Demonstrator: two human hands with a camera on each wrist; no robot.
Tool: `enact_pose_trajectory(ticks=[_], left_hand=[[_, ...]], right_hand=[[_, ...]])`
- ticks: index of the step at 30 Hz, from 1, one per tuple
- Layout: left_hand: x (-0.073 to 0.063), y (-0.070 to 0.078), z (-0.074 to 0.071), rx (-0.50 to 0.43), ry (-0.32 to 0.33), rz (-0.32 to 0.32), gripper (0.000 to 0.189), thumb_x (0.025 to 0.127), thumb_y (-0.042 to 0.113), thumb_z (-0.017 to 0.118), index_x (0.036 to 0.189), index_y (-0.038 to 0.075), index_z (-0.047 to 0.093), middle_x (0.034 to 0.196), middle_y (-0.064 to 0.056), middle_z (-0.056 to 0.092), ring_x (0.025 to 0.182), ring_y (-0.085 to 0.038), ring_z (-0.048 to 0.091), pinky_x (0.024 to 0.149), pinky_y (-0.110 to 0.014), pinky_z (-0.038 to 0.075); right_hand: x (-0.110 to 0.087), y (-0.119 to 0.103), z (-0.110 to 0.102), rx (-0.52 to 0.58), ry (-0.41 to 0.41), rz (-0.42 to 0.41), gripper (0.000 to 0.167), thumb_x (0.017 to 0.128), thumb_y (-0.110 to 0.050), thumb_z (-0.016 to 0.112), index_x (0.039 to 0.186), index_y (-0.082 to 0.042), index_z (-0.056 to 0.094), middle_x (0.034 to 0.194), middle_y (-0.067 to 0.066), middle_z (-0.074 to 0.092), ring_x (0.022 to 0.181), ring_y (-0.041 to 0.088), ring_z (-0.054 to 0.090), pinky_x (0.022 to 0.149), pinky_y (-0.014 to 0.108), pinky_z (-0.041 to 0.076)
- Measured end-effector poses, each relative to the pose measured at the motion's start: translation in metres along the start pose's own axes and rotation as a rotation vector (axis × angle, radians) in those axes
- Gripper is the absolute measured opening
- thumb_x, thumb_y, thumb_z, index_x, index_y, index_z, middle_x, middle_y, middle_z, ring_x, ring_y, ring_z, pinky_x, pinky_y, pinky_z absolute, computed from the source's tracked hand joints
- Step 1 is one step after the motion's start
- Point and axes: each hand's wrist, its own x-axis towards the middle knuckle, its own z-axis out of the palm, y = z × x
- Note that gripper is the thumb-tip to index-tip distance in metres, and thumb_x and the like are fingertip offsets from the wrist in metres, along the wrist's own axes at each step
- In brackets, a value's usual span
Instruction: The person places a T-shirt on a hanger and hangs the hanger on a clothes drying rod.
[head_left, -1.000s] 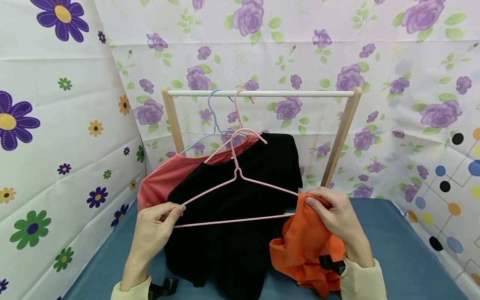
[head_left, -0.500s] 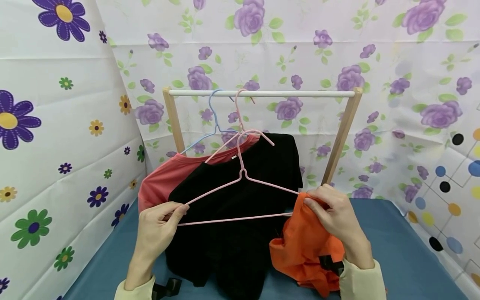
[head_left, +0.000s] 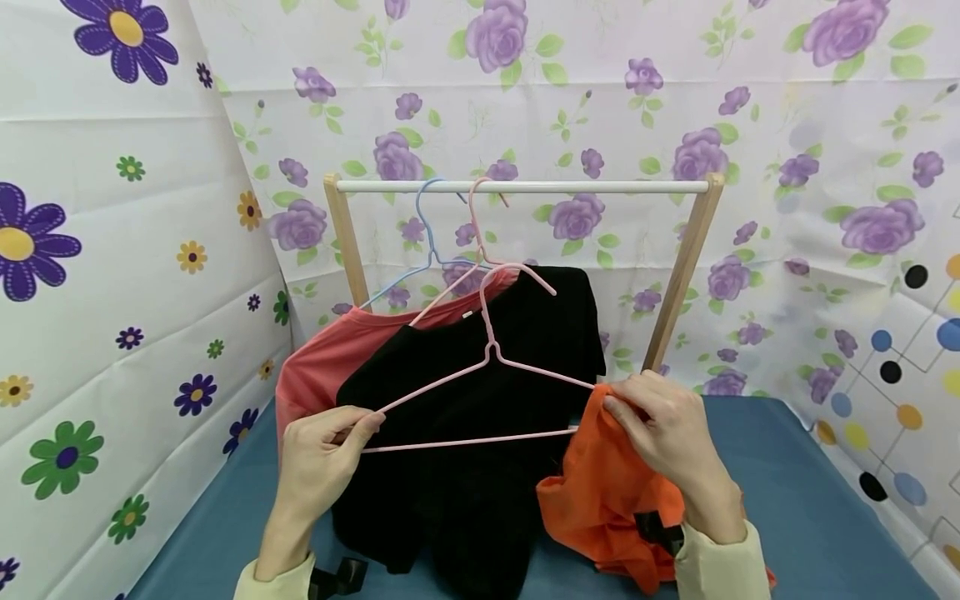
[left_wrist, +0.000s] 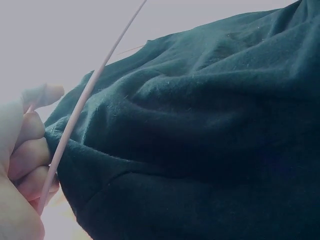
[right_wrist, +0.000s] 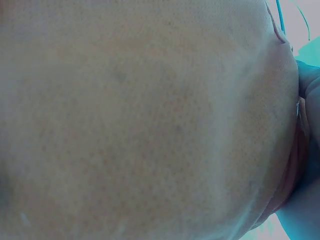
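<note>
A pink hanger is held up in front of the rack, its hook pointing up and to the right. My left hand grips the hanger's left end between thumb and curled fingers; the left wrist view shows the pink rod crossing in front of those fingers. With my right hand I pinch an orange garment around the hanger's right end, which the cloth hides. The garment hangs bunched below that hand. Skin fills most of the right wrist view.
Behind the hanger, a black garment and a coral-pink shirt hang from a pink and a blue hanger on the rack's white rail. The rack has wooden posts. A blue cloth covers the table.
The pink hanger has shifted slightly right and its hook has tilted lower to the right. My left hand has moved a little right with it. The right hand has barely moved.
</note>
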Motion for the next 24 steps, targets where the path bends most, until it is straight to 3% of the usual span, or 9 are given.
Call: enact_pose_trajectory(ticks=[9,17,24], left_hand=[[-0.001,0.001,0.004,-0.019,-0.040,0.024,0.016,0.082,-0.002,0.076,0.080,0.014,0.075,0.069,0.004,0.067,0.057,0.002,0.053,0.052,-0.016,0.041],[-0.002,0.002,0.009,-0.013,-0.057,0.027,0.014,0.082,0.001,0.076,0.079,0.015,0.075,0.069,0.006,0.066,0.056,0.002,0.052,0.051,-0.017,0.040],[-0.001,0.003,0.015,-0.015,-0.060,0.034,0.014,0.082,0.002,0.076,0.079,0.015,0.074,0.070,0.006,0.067,0.058,0.002,0.054,0.052,-0.016,0.041]], right_hand=[[0.004,-0.012,0.009,-0.050,-0.017,0.005,0.035,0.103,-0.039,0.049,0.082,-0.017,0.066,0.066,-0.008,0.053,0.054,0.007,0.043,0.050,0.026,0.033],[0.006,-0.017,0.019,-0.053,0.023,-0.008,0.033,0.103,-0.038,0.048,0.085,-0.016,0.067,0.069,-0.008,0.056,0.055,0.008,0.045,0.049,0.026,0.035],[0.004,-0.021,0.018,-0.030,-0.020,0.033,0.034,0.104,-0.038,0.046,0.088,-0.015,0.066,0.073,-0.006,0.059,0.058,0.010,0.050,0.052,0.028,0.040]])
